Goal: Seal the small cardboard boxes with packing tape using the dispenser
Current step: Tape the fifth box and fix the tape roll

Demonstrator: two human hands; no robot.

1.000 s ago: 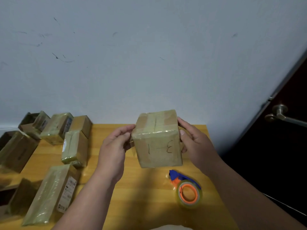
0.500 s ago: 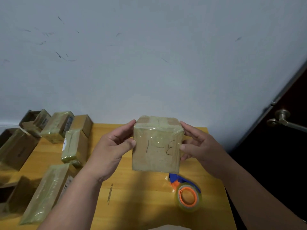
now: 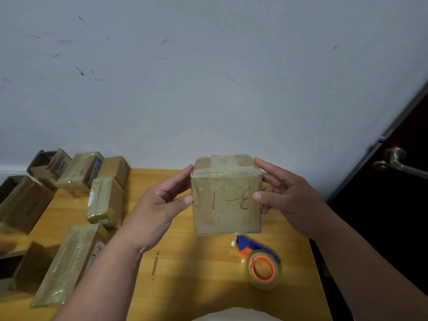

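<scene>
I hold a small cube-shaped cardboard box [image 3: 225,218], wrapped in clear tape and marked "1-3" in pen, above the wooden table [image 3: 199,279]. My left hand [image 3: 157,212] pinches its left edge, thumb on the front face and fingers along the side. My right hand [image 3: 291,205] pinches the right edge the same way. The tape dispenser [image 3: 262,267], blue and orange with a clear roll, lies on the table just below the box with no hand on it.
Several taped cardboard boxes [image 3: 105,200] lie along the table's left side, some stacked against the white wall [image 3: 208,89]. A long taped box [image 3: 67,265] is near my left forearm. A dark door with a metal handle [image 3: 396,158] is at the right.
The box has tilted so its marked face turns squarely toward me. Both hands shifted from wrapping its sides to pinching its edges with the fingers more extended.
</scene>
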